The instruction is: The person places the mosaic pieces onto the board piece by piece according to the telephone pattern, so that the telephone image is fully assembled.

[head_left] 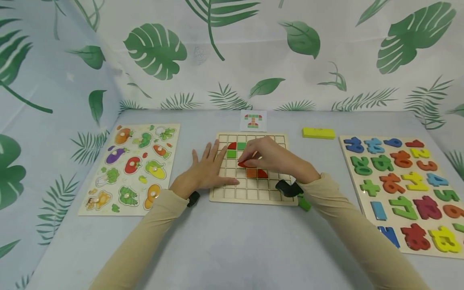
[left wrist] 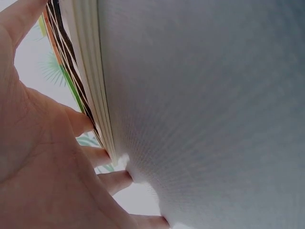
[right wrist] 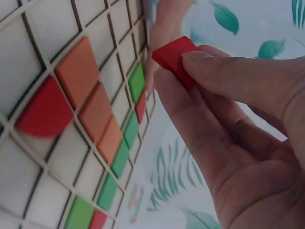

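My right hand [head_left: 270, 155] pinches a small red block [right wrist: 174, 57] between thumb and fingers, over the wooden grid board [head_left: 253, 195]. Spread out flat, my left hand [head_left: 206, 169] rests at the board's left edge, its thumb lying on the grid. On the board sit a red quarter-round piece [head_left: 232, 146], green squares [head_left: 231, 154], a column of orange squares [right wrist: 77, 71] and another red quarter-round [right wrist: 47, 109] beside its lower end. The right hand hides part of the layout in the head view, while the right wrist view shows more of it.
A pattern card [head_left: 253, 121] lies behind the board, with a yellow block [head_left: 318, 133] to its right. Green pieces [head_left: 303, 203] lie by the board's front right corner. A vegetable puzzle [head_left: 174, 139] is at left, a number puzzle [head_left: 366, 217] at right.
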`<state>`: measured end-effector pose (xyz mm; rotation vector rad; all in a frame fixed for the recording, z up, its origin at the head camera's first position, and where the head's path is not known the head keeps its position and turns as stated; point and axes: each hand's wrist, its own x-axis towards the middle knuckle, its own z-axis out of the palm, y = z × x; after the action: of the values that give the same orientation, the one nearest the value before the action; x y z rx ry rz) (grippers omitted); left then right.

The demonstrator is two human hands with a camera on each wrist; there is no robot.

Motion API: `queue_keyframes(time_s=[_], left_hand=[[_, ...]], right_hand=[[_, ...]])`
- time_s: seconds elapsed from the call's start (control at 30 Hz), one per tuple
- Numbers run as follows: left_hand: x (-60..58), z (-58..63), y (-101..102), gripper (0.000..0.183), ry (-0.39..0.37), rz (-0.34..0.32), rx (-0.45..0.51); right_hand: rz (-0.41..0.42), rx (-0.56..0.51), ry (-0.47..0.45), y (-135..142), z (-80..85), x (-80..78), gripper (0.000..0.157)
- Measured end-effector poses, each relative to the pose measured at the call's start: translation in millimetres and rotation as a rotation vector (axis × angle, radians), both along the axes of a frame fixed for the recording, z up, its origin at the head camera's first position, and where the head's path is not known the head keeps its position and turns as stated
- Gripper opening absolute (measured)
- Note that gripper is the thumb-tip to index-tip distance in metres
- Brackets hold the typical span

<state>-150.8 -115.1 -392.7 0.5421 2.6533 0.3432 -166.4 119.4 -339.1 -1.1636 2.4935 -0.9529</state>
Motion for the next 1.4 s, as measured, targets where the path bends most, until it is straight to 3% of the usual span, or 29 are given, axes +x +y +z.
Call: queue_keyframes(time_s=[0.17, 0.6, 0.83, 1.4], left_hand=[[1.5, 1.4, 0, 0.117, -0.006, 0.002, 0.008], [2.0, 2.5, 0, 0.117, -0.014, -0.007, 0.03], [0.5, 1.5, 0, 0.117, -0.022, -0.009, 0.027], [1.1, 4.2, 0, 0.116, -0.007, -0.007, 0.014]], right_hand=[[0.035, 0.012, -0.008, -7, -8.8, -0.4, 0.015], [0.023, 0.013, -0.071, -8, -23.9, -0.1, 0.01], [0.044, 0.043, -0.018, -9, -23.9, -1.5, 0.011], [0.059, 0.125, 0.013, -17, -20.4, 0.8, 0.012]])
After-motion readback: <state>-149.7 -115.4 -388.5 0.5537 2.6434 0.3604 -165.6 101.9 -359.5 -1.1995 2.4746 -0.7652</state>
